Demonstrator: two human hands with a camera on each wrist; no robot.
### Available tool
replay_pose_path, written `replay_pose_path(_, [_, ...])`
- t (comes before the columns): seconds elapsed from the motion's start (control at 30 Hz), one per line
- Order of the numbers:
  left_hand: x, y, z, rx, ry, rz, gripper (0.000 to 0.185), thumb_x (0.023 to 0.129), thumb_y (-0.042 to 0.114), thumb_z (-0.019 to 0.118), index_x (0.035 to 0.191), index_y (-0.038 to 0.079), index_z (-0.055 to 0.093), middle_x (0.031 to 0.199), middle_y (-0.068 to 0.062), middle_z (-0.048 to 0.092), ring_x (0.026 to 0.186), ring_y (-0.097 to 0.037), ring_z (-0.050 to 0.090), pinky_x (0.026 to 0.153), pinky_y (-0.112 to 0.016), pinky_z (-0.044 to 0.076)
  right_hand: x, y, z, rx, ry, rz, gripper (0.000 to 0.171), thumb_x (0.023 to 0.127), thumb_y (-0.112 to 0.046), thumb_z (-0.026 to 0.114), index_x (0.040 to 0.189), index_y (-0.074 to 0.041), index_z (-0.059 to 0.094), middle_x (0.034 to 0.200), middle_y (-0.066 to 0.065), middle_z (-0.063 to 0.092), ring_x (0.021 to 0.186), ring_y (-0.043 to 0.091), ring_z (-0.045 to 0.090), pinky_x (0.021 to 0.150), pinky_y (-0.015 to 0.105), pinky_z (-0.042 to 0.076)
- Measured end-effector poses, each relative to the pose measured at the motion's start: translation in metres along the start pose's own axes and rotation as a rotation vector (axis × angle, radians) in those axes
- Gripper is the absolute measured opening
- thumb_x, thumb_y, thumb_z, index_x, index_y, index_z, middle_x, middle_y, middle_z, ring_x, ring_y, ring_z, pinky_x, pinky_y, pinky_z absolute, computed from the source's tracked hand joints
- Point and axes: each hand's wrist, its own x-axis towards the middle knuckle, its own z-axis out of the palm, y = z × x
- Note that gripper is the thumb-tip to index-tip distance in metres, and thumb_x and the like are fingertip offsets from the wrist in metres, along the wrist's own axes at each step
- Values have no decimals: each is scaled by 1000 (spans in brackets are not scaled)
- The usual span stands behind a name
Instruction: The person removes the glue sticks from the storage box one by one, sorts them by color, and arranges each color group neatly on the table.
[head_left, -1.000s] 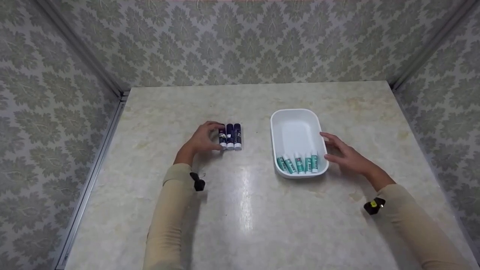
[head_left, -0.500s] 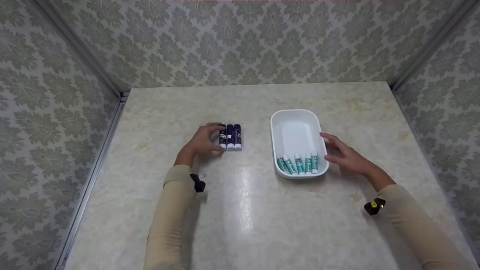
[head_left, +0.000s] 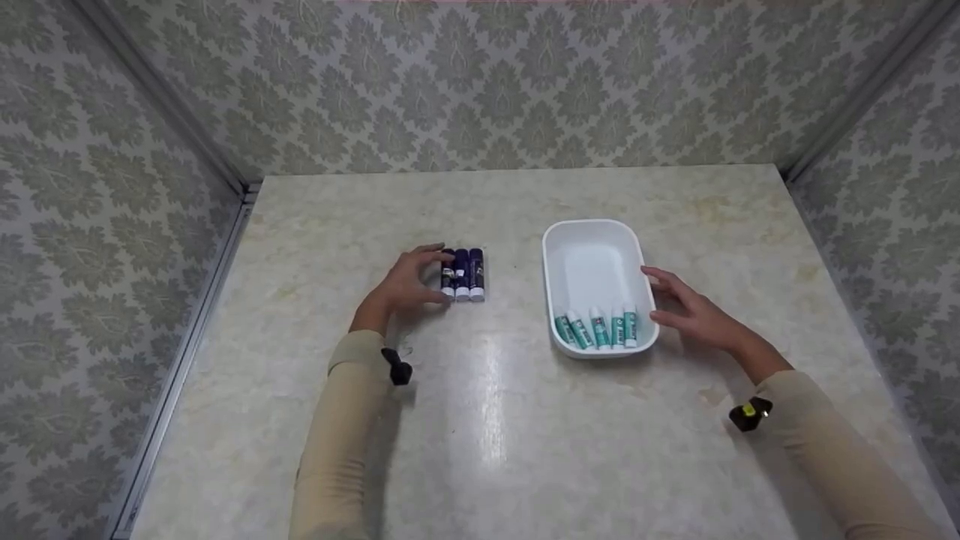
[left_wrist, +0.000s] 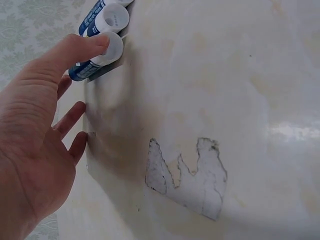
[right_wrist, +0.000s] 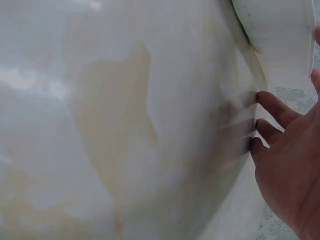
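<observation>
Three dark blue glue sticks (head_left: 462,275) with white ends lie side by side on the table, left of centre in the head view. My left hand (head_left: 411,279) pinches the leftmost stick lengthwise, its thumb on the white end (left_wrist: 114,50) and a finger at the dark far end. In the left wrist view the other fingers are spread toward the tabletop. A white plastic bin (head_left: 553,259) stands to the right, holding several green-and-white glue sticks (head_left: 600,328) along its near end. My right hand (head_left: 694,311) touches the bin's right side with thumb and fingers extended, gripping nothing.
The marbled table (head_left: 420,442) meets patterned walls (head_left: 495,82) at the back and sides. A strip of bare tabletop separates the blue sticks from the bin. The right wrist view shows the bin's outer wall (right_wrist: 280,45) close by the fingers.
My left hand and the leftmost blue stick have edged slightly right, closing up with the other two. The right hand and bin stay in place.
</observation>
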Motion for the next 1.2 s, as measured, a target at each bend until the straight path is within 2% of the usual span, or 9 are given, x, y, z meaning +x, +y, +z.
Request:
replay_pose_path(0.13, [1, 0, 0, 10, -10, -2, 83, 88, 15, 95, 163, 18, 61, 187, -5, 34, 175, -41, 23, 142, -64, 25, 0, 0, 0, 23, 2, -18, 83, 113, -28, 71, 180, -26, 22, 177, 28, 43, 167, 52, 40, 136, 80, 19])
replay_pose_path(0.37, [-2, 9, -2, 30, 9, -12, 89, 88, 19, 96, 167, 16, 54, 188, -9, 29, 176, -42, 21, 143, -62, 25, 0, 0, 2, 12, -1, 4, 86, 112, -33, 71, 181, -29, 20, 177, 28, 42, 166, 53, 40, 135, 81, 21])
replay_pose_path(0.5, [-1, 7, -2, 32, 53, 6, 93, 87, 24, 96, 169, 19, 52, 189, -8, 27, 175, -43, 19, 141, -67, 25, -1, 2, 3, 25, -7, 10, 85, 112, -34, 71, 181, -30, 21, 178, 27, 42, 166, 52, 39, 136, 81, 20])
replay_pose_path(0.6, [8, -11, 4, 65, 127, 37, 93, 87, 37, 97, 169, 27, 53, 188, -4, 29, 172, -42, 24, 136, -73, 28, -1, 2, 3, 34, -5, 5, 84, 112, -34, 71, 180, -29, 22, 179, 27, 41, 168, 52, 37, 136, 80, 18])
replay_pose_path(0.7, [10, -14, 9, 108, 164, 46, 95, 87, 45, 97, 169, 31, 52, 187, -1, 31, 170, -42, 28, 132, -78, 29, -1, 1, 4, 31, -3, 8, 84, 112, -35, 71, 180, -30, 22, 179, 27, 40, 168, 51, 35, 136, 81, 18])
replay_pose_path(0.73, [9, -11, 10, 115, 165, 43, 95, 87, 46, 96, 169, 31, 51, 187, -1, 31, 170, -42, 28, 131, -79, 28, -1, 1, 4, 29, -5, 9, 84, 112, -36, 71, 180, -30, 22, 179, 27, 41, 168, 51, 35, 136, 81, 18])
replay_pose_path(0.83, [-3, 14, 9, 137, 128, 22, 96, 88, 39, 96, 171, 28, 49, 188, -5, 29, 172, -43, 25, 132, -81, 24, -1, 0, 3, 15, -5, 15, 85, 112, -37, 71, 180, -30, 21, 178, 27, 41, 168, 52, 36, 136, 81, 19])
replay_pose_path(0.93, [-11, 32, 10, 173, 107, 16, 95, 91, 37, 95, 172, 27, 48, 188, -6, 29, 172, -42, 25, 133, -79, 25, -1, 0, 3, 17, -3, 5, 83, 113, -36, 70, 180, -29, 22, 177, 27, 43, 167, 51, 38, 135, 80, 20])
replay_pose_path(1.2, [-13, 54, 20, 228, 103, 62, 91, 92, 43, 91, 171, 27, 49, 187, -5, 32, 168, -42, 31, 127, -76, 32, -2, 0, 2, 41, -13, -2, 82, 114, -32, 69, 180, -30, 21, 178, 26, 42, 168, 51, 37, 136, 80, 17])
